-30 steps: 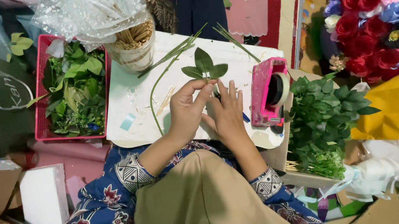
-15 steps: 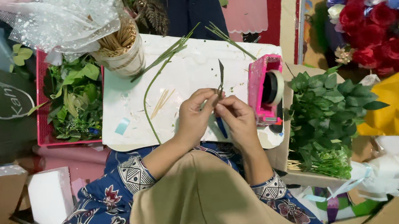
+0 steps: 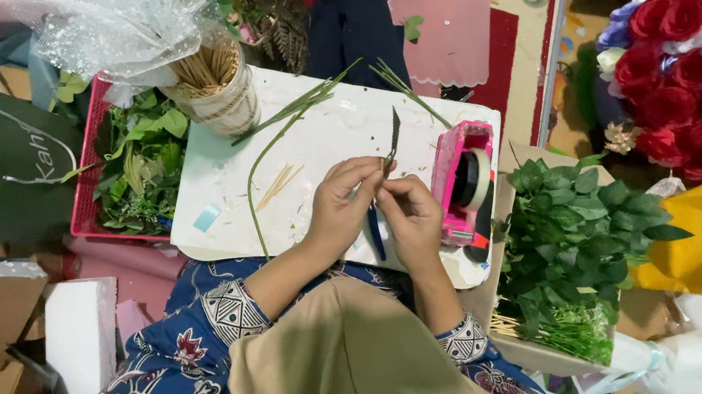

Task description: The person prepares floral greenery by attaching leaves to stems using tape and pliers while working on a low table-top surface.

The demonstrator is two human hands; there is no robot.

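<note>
— What's in the hands?

— A thin dark green leaf (image 3: pixel 393 134), seen edge-on, standing nearly upright over the white bench (image 3: pixel 333 135). The left hand (image 3: pixel 343 203) and the right hand (image 3: pixel 413 216) meet at its base; both grips are pinched closed on the leaf's lower end, fingertips touching.

— What's around it?

— A pink tape dispenser (image 3: pixel 463 181) just beside the right hand, a long green stem (image 3: pixel 272 158) lying on the bench to the left, a pink basket of leaves (image 3: pixel 136 163) beyond that, and a woven cup of sticks (image 3: pixel 217 88) at the bench's far corner.

— Anything changed?

— A second ago a flat sprig of several leaves spread above the fingers; now only a narrow blade shows. The hands have shifted slightly towards the dispenser.
</note>
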